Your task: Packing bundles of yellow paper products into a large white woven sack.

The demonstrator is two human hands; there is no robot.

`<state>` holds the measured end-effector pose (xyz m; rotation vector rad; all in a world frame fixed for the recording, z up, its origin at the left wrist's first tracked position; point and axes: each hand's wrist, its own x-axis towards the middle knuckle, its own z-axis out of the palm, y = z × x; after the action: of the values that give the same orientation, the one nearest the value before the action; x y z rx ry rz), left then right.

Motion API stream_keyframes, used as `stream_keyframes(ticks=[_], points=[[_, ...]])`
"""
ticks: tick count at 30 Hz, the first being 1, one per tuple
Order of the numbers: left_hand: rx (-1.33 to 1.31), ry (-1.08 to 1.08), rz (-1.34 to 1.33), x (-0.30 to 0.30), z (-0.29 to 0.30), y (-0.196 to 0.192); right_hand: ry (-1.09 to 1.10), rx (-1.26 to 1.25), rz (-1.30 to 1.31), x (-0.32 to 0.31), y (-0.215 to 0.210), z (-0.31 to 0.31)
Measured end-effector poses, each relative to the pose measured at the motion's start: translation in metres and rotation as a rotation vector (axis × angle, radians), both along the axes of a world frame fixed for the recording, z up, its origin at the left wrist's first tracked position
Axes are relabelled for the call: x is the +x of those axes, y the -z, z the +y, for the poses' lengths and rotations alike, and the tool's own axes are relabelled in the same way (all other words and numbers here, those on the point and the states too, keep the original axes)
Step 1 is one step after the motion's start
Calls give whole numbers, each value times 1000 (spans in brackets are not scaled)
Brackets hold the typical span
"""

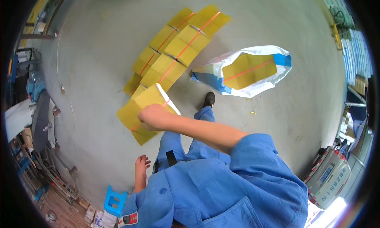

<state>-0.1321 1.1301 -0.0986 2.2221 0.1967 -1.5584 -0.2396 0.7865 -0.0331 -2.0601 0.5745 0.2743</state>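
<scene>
My right hand (153, 117) reaches across my body and grips a yellow paper bundle (140, 109) tied with an orange strap, holding it tilted above the floor. My left hand (141, 164) hangs by my side with its fingers loosely apart and holds nothing. Just beyond the held bundle, two rows of similar yellow strapped bundles (178, 50) lie on the concrete floor. To the right, a white and blue woven sack (259, 89) lies open with one yellow bundle (249, 71) inside. I wear blue work clothes, and my black shoe (209, 99) stands near the sack.
A small blue plastic stool (115, 200) stands at the lower left. Metal frames and clutter (35, 149) line the left edge. A white machine casing (328, 176) sits at the lower right, and stacked sheets (356, 50) are along the right wall.
</scene>
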Motion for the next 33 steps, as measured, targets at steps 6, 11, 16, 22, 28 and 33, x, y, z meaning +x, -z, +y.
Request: stream_keyframes(ticks=[6,11,16,22,28,33], points=[[-377,151,35,-53,-147,-19,433,86,-370,-211,-117,-51],[-402,153,360,-172,-265,-9,721,-5,-296,-322,-151,-99],[-423,-16,398,-292,-358,2,800,-111,-137,-399,-101,-154],[-372,-227,357,-322,-371,23,853,-70,-109,-438,-46,-183],[-471,-237,462,-323,-355,0,628,-86,-101,-424,-25,-191],[-364,-105,230,-311,-386,-3,518,-50,-93,-417,-16,-187]])
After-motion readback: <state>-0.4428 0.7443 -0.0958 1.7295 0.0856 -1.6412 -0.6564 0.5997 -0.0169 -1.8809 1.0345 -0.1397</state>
